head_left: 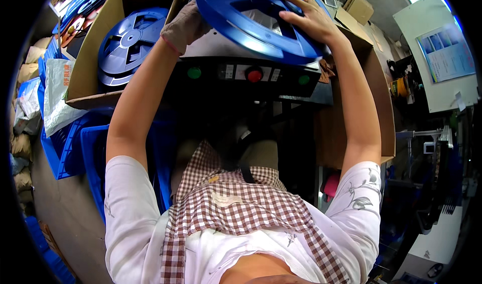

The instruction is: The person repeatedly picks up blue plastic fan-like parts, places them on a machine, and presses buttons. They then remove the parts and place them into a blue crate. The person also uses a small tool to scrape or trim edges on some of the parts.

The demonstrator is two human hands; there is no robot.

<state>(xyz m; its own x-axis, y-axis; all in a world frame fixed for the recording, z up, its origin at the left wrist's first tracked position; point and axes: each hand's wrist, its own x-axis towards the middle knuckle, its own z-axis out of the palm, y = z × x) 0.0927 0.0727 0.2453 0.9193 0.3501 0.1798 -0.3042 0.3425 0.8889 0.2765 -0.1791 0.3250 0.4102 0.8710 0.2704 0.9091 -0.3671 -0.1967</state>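
A large blue plastic reel (226,18) is tilted above the front of a machine with a light metal top (213,47). My left hand (185,27), in a greyish glove, is at the reel's left edge, its fingertips partly hidden. My bare right hand (314,22) grips the reel from the right, with the thumb and fingers over its face by a cut-out. Beneath the reel, the machine's black front panel carries a red button (254,75) between two green buttons (194,73).
Left of the machine, a cardboard box (83,86) holds more blue reels (133,40). Blue crates (95,138) stand below it, with a white plastic bag (57,96) beside them. Another cardboard box (384,118) is on the right, and a board with a poster (447,50) stands farther right.
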